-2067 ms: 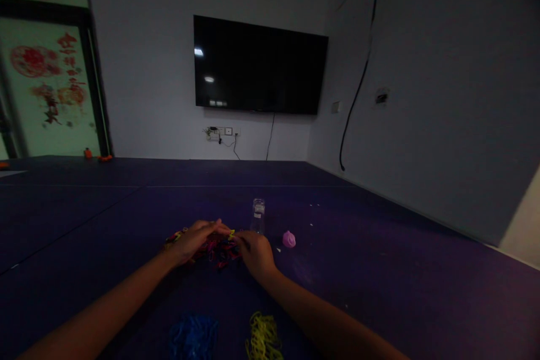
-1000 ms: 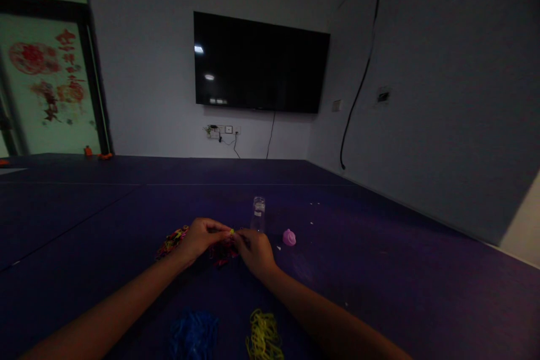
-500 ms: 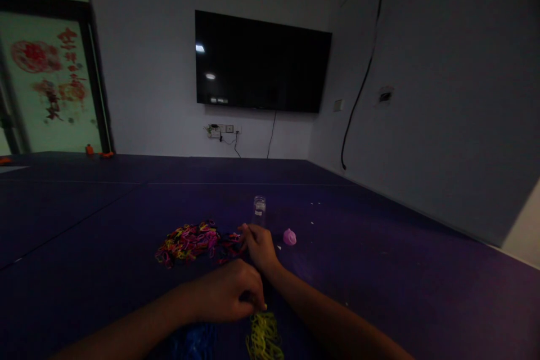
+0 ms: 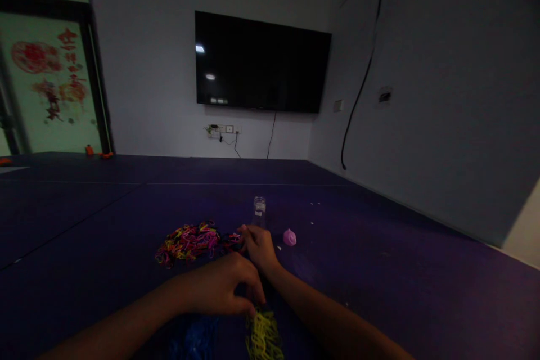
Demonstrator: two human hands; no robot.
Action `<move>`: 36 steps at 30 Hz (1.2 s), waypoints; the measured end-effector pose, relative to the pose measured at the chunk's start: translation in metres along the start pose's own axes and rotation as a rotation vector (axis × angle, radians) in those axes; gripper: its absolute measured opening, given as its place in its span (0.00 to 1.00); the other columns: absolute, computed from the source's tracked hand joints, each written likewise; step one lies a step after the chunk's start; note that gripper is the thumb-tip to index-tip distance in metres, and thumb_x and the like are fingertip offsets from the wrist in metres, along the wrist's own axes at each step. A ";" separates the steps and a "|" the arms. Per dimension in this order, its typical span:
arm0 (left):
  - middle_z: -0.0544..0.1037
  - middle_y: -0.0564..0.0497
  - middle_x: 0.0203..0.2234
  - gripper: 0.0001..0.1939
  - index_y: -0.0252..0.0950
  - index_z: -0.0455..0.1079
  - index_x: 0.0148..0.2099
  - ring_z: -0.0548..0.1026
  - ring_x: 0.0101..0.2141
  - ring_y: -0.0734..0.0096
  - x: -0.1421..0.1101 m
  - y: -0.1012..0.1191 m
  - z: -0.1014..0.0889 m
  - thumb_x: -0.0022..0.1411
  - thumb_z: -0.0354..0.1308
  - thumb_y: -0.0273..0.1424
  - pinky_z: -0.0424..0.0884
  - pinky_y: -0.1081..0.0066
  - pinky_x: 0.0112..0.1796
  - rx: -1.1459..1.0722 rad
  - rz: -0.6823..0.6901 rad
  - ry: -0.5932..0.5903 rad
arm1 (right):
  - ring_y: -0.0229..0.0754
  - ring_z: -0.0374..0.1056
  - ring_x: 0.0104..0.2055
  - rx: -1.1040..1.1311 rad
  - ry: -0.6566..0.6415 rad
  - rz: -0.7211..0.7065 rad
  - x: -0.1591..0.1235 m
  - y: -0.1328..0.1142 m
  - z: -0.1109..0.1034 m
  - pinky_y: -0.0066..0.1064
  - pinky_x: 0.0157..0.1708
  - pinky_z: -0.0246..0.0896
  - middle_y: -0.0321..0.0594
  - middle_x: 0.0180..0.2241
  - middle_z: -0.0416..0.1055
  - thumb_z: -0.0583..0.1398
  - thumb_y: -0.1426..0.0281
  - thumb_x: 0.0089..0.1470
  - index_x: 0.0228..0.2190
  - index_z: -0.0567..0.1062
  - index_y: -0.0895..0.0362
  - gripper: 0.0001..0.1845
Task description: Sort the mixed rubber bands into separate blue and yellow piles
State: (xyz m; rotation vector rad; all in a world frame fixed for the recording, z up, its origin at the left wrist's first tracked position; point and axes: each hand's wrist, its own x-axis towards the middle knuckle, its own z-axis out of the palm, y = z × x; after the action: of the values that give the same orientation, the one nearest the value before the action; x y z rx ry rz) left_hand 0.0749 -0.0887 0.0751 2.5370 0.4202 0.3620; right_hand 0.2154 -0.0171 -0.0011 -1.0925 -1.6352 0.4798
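Note:
My left hand [image 4: 236,286] is above a small heap of yellow rubber bands [image 4: 265,337], thumb and fingers apart, with nothing visible between them. The fingertips are close to the heap's upper edge. Further out, my right hand [image 4: 258,244] rests at the right end of a multicoloured pile of rubber bands [image 4: 189,243], its fingers drawn together. What it holds, if anything, is hidden. Just beyond it a clear bottle-shaped container [image 4: 259,211] has its lower part covered by the hand. Blue bands or strands [image 4: 194,340] lie below my left forearm, dim and partly hidden.
A small pink object [image 4: 289,237] lies to the right of my right hand. Tiny white scraps [image 4: 312,223] dot the purple surface [image 4: 379,270]. Behind stand a wall-mounted television [image 4: 261,62], sockets with cords, and a hanging black cable [image 4: 358,95]. Orange items sit far left.
My left thumb and fingers have parted from a pinch with a small yellowish bit at the tips. That hand has shifted slightly left; the right hand has hardly moved.

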 end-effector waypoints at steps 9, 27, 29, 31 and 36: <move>0.76 0.49 0.17 0.06 0.38 0.72 0.18 0.74 0.23 0.64 -0.038 -0.085 -0.081 0.39 0.56 0.25 0.63 0.72 0.25 0.359 -0.701 0.357 | 0.34 0.63 0.18 -0.045 -0.030 -0.037 0.000 0.004 0.002 0.23 0.19 0.53 0.36 0.16 0.67 0.47 0.56 0.59 0.21 0.72 0.60 0.26; 0.79 0.52 0.23 0.09 0.35 0.76 0.26 0.75 0.28 0.65 -0.066 -0.142 -0.094 0.39 0.57 0.24 0.64 0.77 0.26 0.415 -0.837 0.243 | 0.37 0.64 0.24 -0.265 -0.057 -0.168 -0.001 -0.002 -0.001 0.25 0.26 0.53 0.37 0.22 0.69 0.51 0.67 0.58 0.23 0.74 0.58 0.17; 0.79 0.52 0.21 0.08 0.35 0.75 0.24 0.75 0.27 0.66 -0.067 -0.141 -0.094 0.39 0.56 0.23 0.63 0.77 0.26 0.418 -0.825 0.230 | 0.37 0.65 0.28 -0.277 -0.088 -0.197 -0.001 -0.003 -0.001 0.26 0.29 0.55 0.38 0.25 0.71 0.51 0.69 0.57 0.26 0.75 0.58 0.15; 0.78 0.52 0.19 0.08 0.35 0.75 0.22 0.75 0.26 0.67 -0.067 -0.141 -0.093 0.39 0.55 0.22 0.62 0.77 0.25 0.426 -0.816 0.224 | 0.37 0.66 0.29 -0.282 -0.106 -0.214 -0.001 -0.002 0.000 0.26 0.31 0.56 0.39 0.26 0.72 0.51 0.70 0.58 0.27 0.75 0.58 0.15; 0.76 0.53 0.16 0.08 0.35 0.73 0.18 0.74 0.24 0.68 -0.065 -0.142 -0.089 0.40 0.54 0.22 0.61 0.77 0.24 0.458 -0.807 0.225 | 0.37 0.66 0.29 -0.302 -0.107 -0.229 -0.001 -0.001 0.000 0.26 0.30 0.56 0.39 0.26 0.71 0.51 0.71 0.58 0.26 0.75 0.58 0.14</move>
State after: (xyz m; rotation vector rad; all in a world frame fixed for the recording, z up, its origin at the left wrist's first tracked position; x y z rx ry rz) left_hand -0.0463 0.0436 0.0596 2.4717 1.6956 0.2489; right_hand 0.2154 -0.0183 -0.0010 -1.0933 -1.9444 0.1452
